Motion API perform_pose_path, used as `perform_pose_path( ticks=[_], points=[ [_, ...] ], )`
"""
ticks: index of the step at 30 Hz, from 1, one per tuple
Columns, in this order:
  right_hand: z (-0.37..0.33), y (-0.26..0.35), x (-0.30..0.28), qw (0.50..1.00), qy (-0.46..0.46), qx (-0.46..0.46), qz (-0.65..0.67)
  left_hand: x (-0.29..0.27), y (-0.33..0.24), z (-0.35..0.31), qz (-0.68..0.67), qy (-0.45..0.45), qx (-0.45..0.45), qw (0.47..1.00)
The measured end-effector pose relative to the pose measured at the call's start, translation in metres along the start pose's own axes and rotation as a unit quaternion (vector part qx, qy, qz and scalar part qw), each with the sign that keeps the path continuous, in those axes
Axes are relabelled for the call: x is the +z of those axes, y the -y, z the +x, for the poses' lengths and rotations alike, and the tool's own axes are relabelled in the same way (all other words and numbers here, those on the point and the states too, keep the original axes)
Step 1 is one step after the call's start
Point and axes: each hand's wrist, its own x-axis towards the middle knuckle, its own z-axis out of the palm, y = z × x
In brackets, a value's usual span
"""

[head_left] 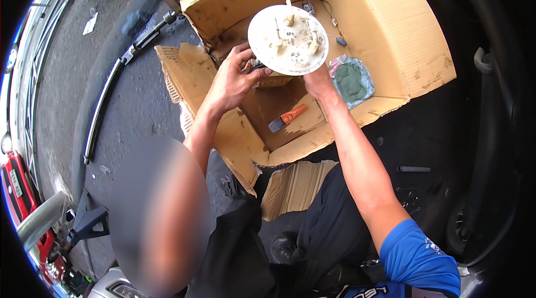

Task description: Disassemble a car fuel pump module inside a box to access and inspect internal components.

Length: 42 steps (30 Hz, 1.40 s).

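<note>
Over an open cardboard box (430, 58) I hold what looks like a fuel pump module, its round white plastic top (296, 55) tilted toward me. Short pipe fittings stick up from its face. My left hand (237, 77) is closed at the left rim, with a dark piece between thumb and fingers just under the edge. From below right, my right hand (318, 81) reaches beneath the disc and holds the module; the disc hides its fingers. Most of the body under the disc is hidden too.
Inside the box lie an orange-handled tool (287, 118), a green pad on plastic wrapping (353, 81), and a small wired part (334, 21). A torn cardboard flap (296, 189) is near my legs. A long dark bar (103, 94) lies left; a metal tube (413, 169) lies right.
</note>
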Motion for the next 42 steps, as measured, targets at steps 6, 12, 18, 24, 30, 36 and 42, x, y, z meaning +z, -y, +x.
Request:
perform_pose_path(
  ticks=[6,12,18,24,30,36,42],
  points=[
    [-0.021,0.023,0.001,0.989,-0.116,0.092,-0.028,-0.002,-0.002,-0.003,0.033,-0.03,0.011,0.999],
    [-0.073,0.035,-0.035,0.959,-0.12,0.17,-0.194,-0.005,-0.004,0.007,0.017,-0.016,-0.013,1.0],
    [-0.102,0.025,-0.033,0.92,-0.147,0.163,-0.324,-0.013,-0.008,0.022,0.021,-0.002,0.004,1.0],
    [-0.112,0.028,-0.026,0.927,-0.114,0.186,-0.305,-0.015,-0.028,0.022,-0.036,0.054,-0.061,0.996],
    [-0.112,0.038,-0.014,0.908,-0.089,0.101,-0.396,-0.015,-0.018,0.014,-0.018,0.024,-0.044,0.999],
    [-0.11,0.065,-0.004,0.897,-0.081,0.147,-0.409,0.014,-0.014,-0.006,-0.015,-0.042,-0.044,0.998],
    [-0.103,0.078,0.01,0.894,-0.073,0.098,-0.43,0.024,-0.01,-0.009,-0.036,-0.065,-0.026,0.997]
  ],
)
